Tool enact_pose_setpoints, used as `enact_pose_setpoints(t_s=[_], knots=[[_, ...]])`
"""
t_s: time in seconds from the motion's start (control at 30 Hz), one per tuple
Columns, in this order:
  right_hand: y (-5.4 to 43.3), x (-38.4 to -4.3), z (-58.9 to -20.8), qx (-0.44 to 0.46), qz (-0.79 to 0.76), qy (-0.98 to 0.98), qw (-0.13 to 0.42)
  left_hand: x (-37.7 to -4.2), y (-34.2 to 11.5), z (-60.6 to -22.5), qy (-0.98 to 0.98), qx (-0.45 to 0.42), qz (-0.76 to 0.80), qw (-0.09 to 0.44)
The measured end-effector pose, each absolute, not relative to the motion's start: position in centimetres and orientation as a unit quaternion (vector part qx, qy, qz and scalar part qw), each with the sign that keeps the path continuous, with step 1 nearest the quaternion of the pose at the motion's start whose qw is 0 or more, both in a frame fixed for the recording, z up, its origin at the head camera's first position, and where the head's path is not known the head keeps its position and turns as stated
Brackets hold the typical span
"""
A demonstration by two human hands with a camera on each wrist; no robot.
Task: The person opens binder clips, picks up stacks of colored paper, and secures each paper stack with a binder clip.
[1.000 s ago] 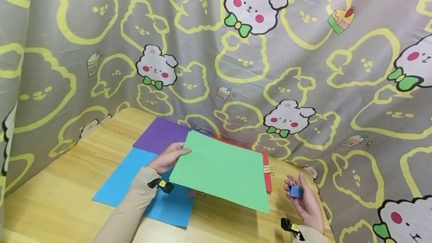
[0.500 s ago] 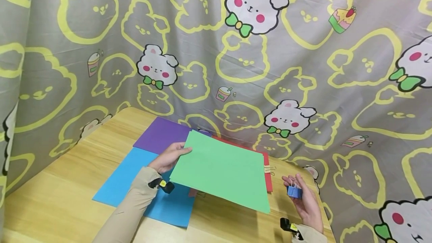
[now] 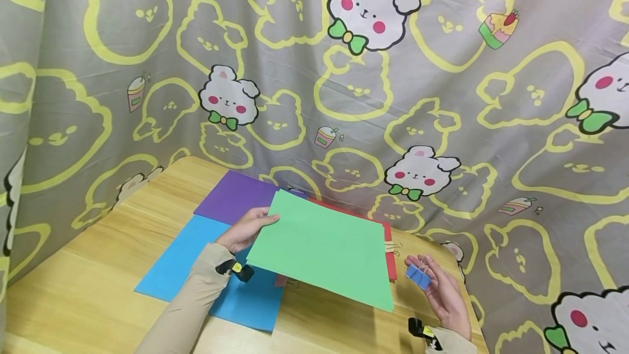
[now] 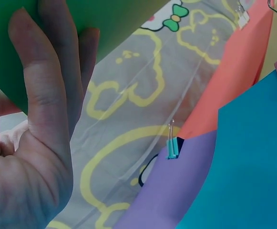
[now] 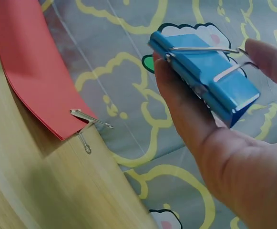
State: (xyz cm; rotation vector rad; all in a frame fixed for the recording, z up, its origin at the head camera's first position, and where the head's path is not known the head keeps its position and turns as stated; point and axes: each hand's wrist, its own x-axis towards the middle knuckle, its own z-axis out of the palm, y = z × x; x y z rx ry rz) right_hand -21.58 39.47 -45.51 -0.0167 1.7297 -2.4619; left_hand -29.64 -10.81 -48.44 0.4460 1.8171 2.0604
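left hand [image 3: 244,229] gripped the near-left edge of a green sheet [image 3: 321,247], thumb on top and fingers under, the sheet lifted clear of the table [image 3: 88,283]. right hand [image 3: 442,291] pinched a blue binder clip [image 3: 417,276] between thumb and fingertips, just off the sheet's right corner and apart from it. judged step: clip in hand, not yet on the paper. next move likely called for squeezing the wire handles to open the clip mouth, then sliding it over the green edge squarely. below the left hand lay blue [image 3: 196,261], purple [image 3: 236,195] and red [image 3: 388,250] sheets; the red one already carried a clip. no readable writing or brand anywhere.
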Motion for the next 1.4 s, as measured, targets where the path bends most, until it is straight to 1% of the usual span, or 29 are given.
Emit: enact_pose_setpoints(t_s=[0.17, 0.43, 0.7, 0.83, 1.0, 1.27, 1.4], knots=[[39.3, -21.5, -45.4, -0.035, -0.823, 0.561, 0.079, -29.7, -10.9, -48.4, 0.642, 0.156, 0.729, 0.176], [38.8, -21.8, -45.6, -0.008, -0.822, 0.567, 0.058, -29.7, -11.0, -48.3, 0.643, 0.156, 0.730, 0.172], [37.0, -22.7, -46.0, 0.023, -0.844, 0.536, 0.005, -29.7, -11.2, -48.4, 0.635, 0.159, 0.735, 0.176], [35.7, -23.2, -45.9, 0.069, -0.851, 0.521, -0.025, -29.9, -11.2, -48.5, 0.626, 0.165, 0.742, 0.174], [34.4, -23.6, -45.7, 0.115, -0.870, 0.476, -0.049, -30.0, -11.2, -48.4, 0.617, 0.165, 0.750, 0.172], [32.7, -23.9, -45.6, 0.144, -0.901, 0.399, -0.092, -29.9, -11.2, -48.3, 0.613, 0.160, 0.755, 0.170], [32.1, -23.9, -45.7, 0.141, -0.906, 0.383, -0.116, -29.7, -11.1, -48.2, 0.618, 0.160, 0.751, 0.167]])
